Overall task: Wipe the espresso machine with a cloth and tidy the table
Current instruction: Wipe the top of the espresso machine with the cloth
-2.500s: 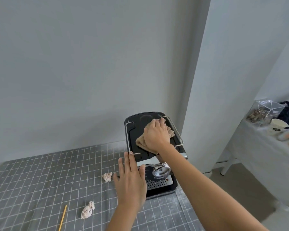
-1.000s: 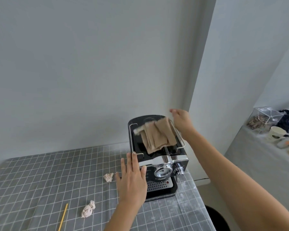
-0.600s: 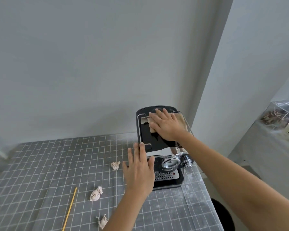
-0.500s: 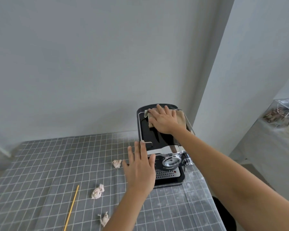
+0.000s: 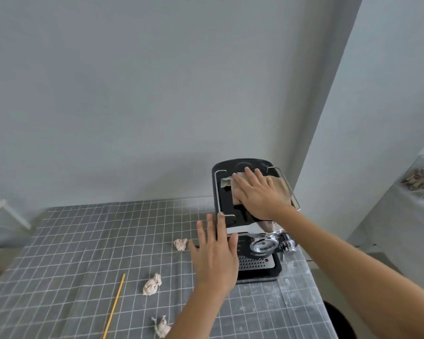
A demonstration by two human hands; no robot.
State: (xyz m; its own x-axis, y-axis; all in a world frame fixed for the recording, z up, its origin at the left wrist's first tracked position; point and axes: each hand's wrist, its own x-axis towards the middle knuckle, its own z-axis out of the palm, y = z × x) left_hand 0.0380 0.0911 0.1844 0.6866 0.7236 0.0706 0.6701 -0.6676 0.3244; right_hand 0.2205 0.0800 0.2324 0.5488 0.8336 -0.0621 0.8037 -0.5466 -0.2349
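Flat and spread, my right hand (image 5: 257,192) presses the tan cloth (image 5: 280,185) against the black top of the espresso machine (image 5: 247,214), fingers pointing toward the back edge and palm covering most of the fabric. A corner of the cloth pokes out by the left rail, the rest lies toward the right rail. My left hand (image 5: 216,253) is open too, fingers together and straight, laid against the machine's left front side to brace it, holding nothing.

To wipe this top well I judge I should keep the palm weight even, sweep from rail to rail in overlapping passes, and let the cloth lead into the corners beside the wire rails where grime would hide. The bracing hand matters: the machine stands near the right edge of the table (image 5: 59,253), so I push against my own stroke to keep it from sliding. The chrome front and drip grid below are not yet under the cloth.

Out on the checked tablecloth lie three crumpled paper scraps (image 5: 152,284), one just left of the machine, and a thin yellow stick (image 5: 114,305), all waiting for the tidying
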